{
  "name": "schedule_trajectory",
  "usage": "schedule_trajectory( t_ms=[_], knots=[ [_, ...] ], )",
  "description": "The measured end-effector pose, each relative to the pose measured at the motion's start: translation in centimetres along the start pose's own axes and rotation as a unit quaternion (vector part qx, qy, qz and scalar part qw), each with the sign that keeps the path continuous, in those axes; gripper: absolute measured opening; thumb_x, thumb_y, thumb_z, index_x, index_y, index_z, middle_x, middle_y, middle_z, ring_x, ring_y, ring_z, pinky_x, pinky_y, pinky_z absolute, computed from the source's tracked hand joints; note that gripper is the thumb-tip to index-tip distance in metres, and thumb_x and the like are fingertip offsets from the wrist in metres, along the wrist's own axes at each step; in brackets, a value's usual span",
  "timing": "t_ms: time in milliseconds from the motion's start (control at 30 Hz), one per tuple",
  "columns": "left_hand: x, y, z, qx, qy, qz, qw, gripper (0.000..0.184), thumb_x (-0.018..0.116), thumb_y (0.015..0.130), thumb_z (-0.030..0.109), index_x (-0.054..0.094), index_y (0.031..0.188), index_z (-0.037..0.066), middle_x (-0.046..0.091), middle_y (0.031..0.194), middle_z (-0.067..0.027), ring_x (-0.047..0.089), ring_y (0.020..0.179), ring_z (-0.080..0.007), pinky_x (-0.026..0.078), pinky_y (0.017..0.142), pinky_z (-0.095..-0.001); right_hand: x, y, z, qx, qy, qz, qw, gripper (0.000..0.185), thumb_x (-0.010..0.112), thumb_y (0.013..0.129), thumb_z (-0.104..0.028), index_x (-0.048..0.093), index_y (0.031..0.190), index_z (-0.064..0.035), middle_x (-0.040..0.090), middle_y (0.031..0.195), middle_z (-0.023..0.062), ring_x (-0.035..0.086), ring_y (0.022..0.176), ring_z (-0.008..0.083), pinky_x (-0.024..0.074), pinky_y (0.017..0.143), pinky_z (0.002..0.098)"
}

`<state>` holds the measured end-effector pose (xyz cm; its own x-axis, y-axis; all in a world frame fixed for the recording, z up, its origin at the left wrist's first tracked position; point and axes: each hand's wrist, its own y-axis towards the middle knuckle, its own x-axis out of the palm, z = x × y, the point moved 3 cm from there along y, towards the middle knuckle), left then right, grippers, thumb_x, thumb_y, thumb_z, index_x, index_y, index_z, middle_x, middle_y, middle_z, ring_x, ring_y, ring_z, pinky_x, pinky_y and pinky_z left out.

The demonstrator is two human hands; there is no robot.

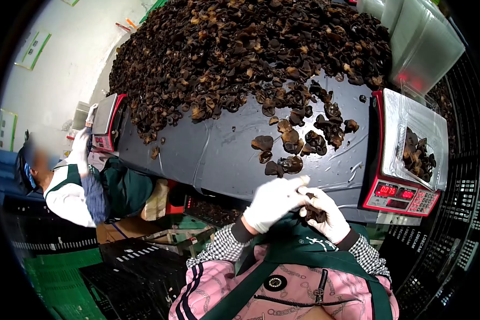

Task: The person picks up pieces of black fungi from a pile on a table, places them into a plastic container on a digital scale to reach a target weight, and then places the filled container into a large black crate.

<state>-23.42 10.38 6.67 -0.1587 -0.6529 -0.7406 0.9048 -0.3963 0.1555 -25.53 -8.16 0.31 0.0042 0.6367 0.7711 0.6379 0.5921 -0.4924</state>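
Note:
My right hand (330, 216), in a white glove, is closed around a dark brown mushroom piece (313, 212) near the table's front edge. Beside it on the left, my left hand (274, 202), also gloved in white, has its fingers pointing to the right and its fingertips close to that piece; whether they grip anything is hidden. Just beyond my hands, loose dark mushroom pieces (290, 164) lie on the grey table cover (218, 154). A red scale (378, 160) on the right carries a clear plastic container (437, 138) with mushroom pieces (418, 157) inside.
A large heap of dark mushrooms (240, 53) covers the far table. Clear containers (424, 45) are stacked at the back right. On the left, a co-worker (80, 186) in white gloves stands by another red scale (108, 120). Black crates (133, 274) sit at the lower left.

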Motion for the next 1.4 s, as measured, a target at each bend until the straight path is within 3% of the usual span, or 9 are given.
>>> schedule_trajectory(
  t_ms=[167,333,533,733,1000,1067,1167,1300,1400],
  knots=[
    [-0.5,1.8,-8.0,-0.119,0.126,0.201,0.964,0.081,0.086,0.076,0.03,0.054,0.147,0.008,0.037,0.158,-0.0242,0.036,0.142,-0.042,0.033,0.118,-0.0513,-0.6,-0.2,-0.1,0.004,0.024,-0.01,1.0,0.041,0.065,0.096,-0.018,0.059,0.134,-0.0031,0.066,0.103,0.0079,0.064,0.081,0.0159,0.0526,0.063,0.0247],
    [2.9,3.2,-6.9,-0.119,0.12,0.071,0.983,0.121,0.093,0.059,0.049,0.036,0.16,0.015,0.024,0.165,-0.027,0.022,0.148,-0.0556,0.023,0.12,-0.0611,-0.8,-0.2,-0.6,0.017,0.03,-0.01,0.999,0.041,0.066,0.095,-0.019,0.06,0.133,-0.003,0.066,0.102,0.0077,0.064,0.082,0.0159,0.0506,0.063,0.0247],
    [2.7,7.2,-7.3,-0.141,0.25,0.029,0.958,0.124,0.084,0.063,0.068,0.03,0.163,0.019,0.009,0.169,-0.0278,0.014,0.147,-0.0634,0.021,0.114,-0.0726,-1.7,0.0,-0.3,0.004,0.024,-0.007,1.0,0.041,0.063,0.098,-0.022,0.059,0.135,-0.0037,0.068,0.103,0.0054,0.067,0.083,0.0143,0.05,0.059,0.0234],
    [3.2,8.0,-9.0,-0.096,0.253,-0.012,0.963,0.105,0.078,0.068,0.072,0.049,0.152,0.016,0.028,0.166,-0.0179,0.017,0.15,-0.0548,0.018,0.116,-0.0722,-1.5,-0.5,-1.0,-0.008,0.019,-0.009,1.0,0.04,0.062,0.098,-0.022,0.06,0.133,-0.0034,0.068,0.103,0.0056,0.066,0.082,0.0148,0.0496,0.059,0.024],
    [3.8,3.3,-8.2,-0.014,0.186,0.144,0.972,0.052,0.084,0.075,0.035,0.068,0.116,0.007,0.056,0.137,-0.0212,0.052,0.125,-0.0399,0.042,0.101,-0.0515,-1.7,0.6,-4.5,-0.155,-0.094,0.086,0.98,0.017,0.063,0.101,-0.022,0.061,0.108,-0.007,0.069,0.094,0.005,0.066,0.073,0.0132,0.0484,0.056,0.0269],
    [3.0,4.2,-6.8,-0.028,0.179,0.153,0.971,0.074,0.089,0.068,0.039,0.063,0.127,0.005,0.053,0.141,-0.0245,0.054,0.122,-0.0424,0.045,0.103,-0.0508,-2.7,2.6,-5.7,-0.2,-0.258,0.138,0.935,0.014,0.067,0.097,-0.013,0.061,0.109,-0.0078,0.068,0.091,0.0048,0.065,0.073,0.0129,0.0505,0.058,0.0293],
    [3.0,6.0,-6.2,-0.064,0.191,0.094,0.975,0.102,0.091,0.063,0.051,0.053,0.147,0.007,0.036,0.158,-0.0285,0.048,0.132,-0.0469,0.041,0.109,-0.0502,0.4,4.9,-8.5,-0.549,-0.579,0.209,0.565,0.041,0.068,0.089,-0.005,0.062,0.129,-0.0112,0.067,0.092,0.0107,0.068,0.073,0.0234,0.0544,0.066,0.0343],
    [3.8,7.3,-5.4,-0.04,0.272,0.114,0.955,0.083,0.087,0.069,0.045,0.059,0.137,0.007,0.05,0.147,-0.0247,0.053,0.125,-0.0434,0.042,0.106,-0.0504,1.3,8.0,-9.5,-0.407,-0.75,0.228,0.469,0.057,0.065,0.09,-0.015,0.053,0.146,-0.0126,0.065,0.088,0.01,0.067,0.073,0.029,0.0545,0.064,0.0398],
    [4.0,6.6,-7.2,-0.023,0.194,0.149,0.969,0.056,0.084,0.074,0.031,0.066,0.121,0.005,0.061,0.131,-0.0213,0.058,0.116,-0.0399,0.046,0.099,-0.0495,0.3,9.3,-9.0,-0.42,-0.773,0.235,0.414,0.038,0.062,0.089,-0.014,0.063,0.126,-0.0066,0.066,0.085,0.0117,0.068,0.072,0.0305,0.0541,0.062,0.0413]
  ],
)
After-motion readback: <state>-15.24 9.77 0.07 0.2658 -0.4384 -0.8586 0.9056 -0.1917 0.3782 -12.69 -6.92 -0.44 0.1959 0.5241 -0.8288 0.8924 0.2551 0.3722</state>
